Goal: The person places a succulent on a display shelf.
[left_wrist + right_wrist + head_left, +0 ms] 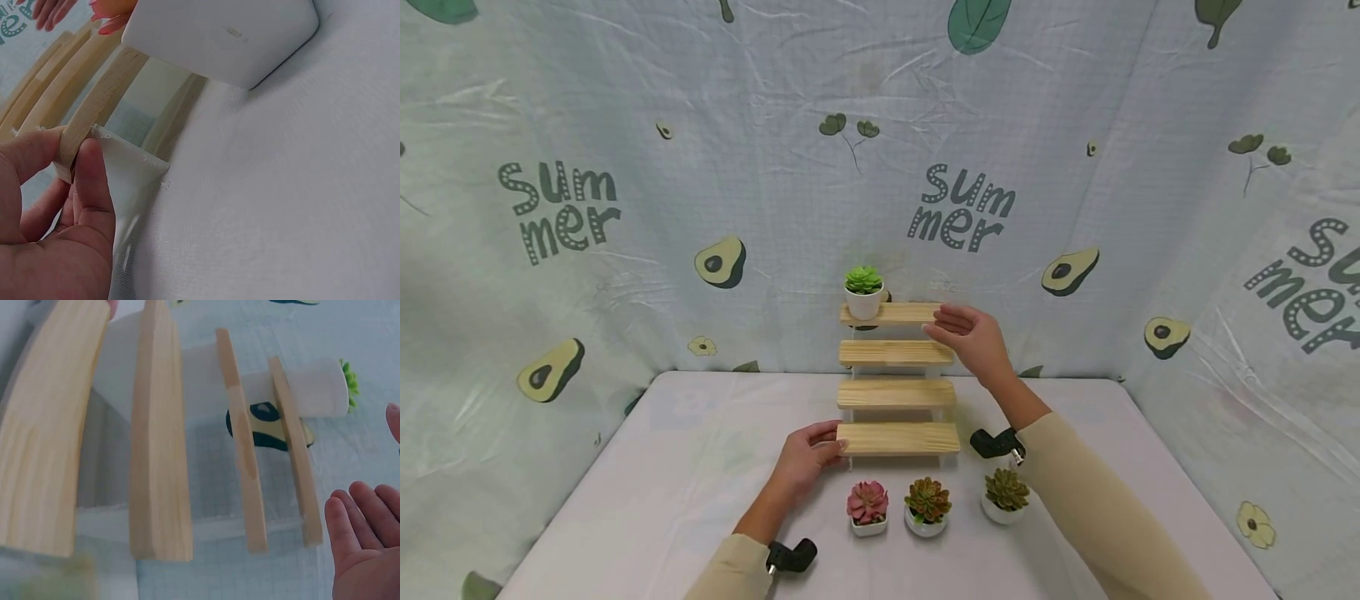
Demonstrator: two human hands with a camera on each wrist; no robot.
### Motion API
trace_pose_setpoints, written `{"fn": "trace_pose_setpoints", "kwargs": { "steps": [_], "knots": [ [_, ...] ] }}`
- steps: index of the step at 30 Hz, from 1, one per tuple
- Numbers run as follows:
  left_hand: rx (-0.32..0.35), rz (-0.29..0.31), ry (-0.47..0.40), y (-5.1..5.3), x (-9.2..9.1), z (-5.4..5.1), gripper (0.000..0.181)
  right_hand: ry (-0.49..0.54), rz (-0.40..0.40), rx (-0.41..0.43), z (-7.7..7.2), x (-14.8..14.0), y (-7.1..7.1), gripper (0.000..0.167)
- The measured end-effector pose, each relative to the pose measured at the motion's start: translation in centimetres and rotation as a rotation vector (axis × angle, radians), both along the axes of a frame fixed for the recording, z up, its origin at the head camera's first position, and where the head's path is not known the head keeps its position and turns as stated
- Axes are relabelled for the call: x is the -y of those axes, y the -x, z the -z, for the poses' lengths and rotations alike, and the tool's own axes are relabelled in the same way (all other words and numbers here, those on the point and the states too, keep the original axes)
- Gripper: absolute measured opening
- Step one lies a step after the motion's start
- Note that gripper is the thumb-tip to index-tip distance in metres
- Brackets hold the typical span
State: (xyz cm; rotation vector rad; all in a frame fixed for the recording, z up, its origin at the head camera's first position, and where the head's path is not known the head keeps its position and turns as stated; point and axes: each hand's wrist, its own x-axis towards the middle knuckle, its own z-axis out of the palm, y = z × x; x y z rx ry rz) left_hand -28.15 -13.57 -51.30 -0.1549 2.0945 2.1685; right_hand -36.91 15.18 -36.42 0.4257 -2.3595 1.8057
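A tiered display stand (pixel 897 394) with wooden steps and clear supports stands on the table. My left hand (pixel 805 458) pinches the left end of its lowest step (pixel 100 100) between thumb and fingers. Beside the right end of the top step (pixel 294 450) is my right hand (pixel 973 337), its fingers loosely extended and holding nothing. At the left of that top step sits a green succulent in a white pot (pixel 864 292).
In front of the stand, a pink succulent (pixel 868 504), a reddish-green succulent (pixel 927 502) and an olive-green succulent (pixel 1006 493) stand in white pots on the white table (pixel 700 467). A printed curtain (pixel 797 208) hangs close behind the stand.
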Motion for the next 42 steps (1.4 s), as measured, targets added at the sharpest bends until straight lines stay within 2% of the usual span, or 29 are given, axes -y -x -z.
{"fn": "trace_pose_setpoints", "kwargs": {
  "steps": [8, 17, 27, 34, 42],
  "knots": [
    [-0.028, -0.009, -0.059, 0.0, -0.1, 0.1, 0.042, 0.007, 0.023, -0.025, 1.1, -3.1, -2.0, 0.061],
    [-0.027, -0.006, -0.045, -0.2, -0.2, 0.1, 0.043, -0.086, 0.052, -0.011, 3.1, -6.6, -3.9, 0.063],
    [-0.020, 0.010, -0.041, 0.1, 0.0, 0.3, 0.043, -0.201, 0.131, 0.021, 5.2, -9.7, -6.3, 0.059],
    [-0.024, 0.007, -0.038, 0.1, 0.1, 0.3, 0.044, -0.241, 0.161, 0.029, 7.1, -11.3, -7.6, 0.060],
    [-0.019, 0.005, -0.038, 0.2, 0.1, 0.4, 0.044, -0.280, 0.217, 0.037, 10.0, -13.1, -8.6, 0.061]
  ]
}}
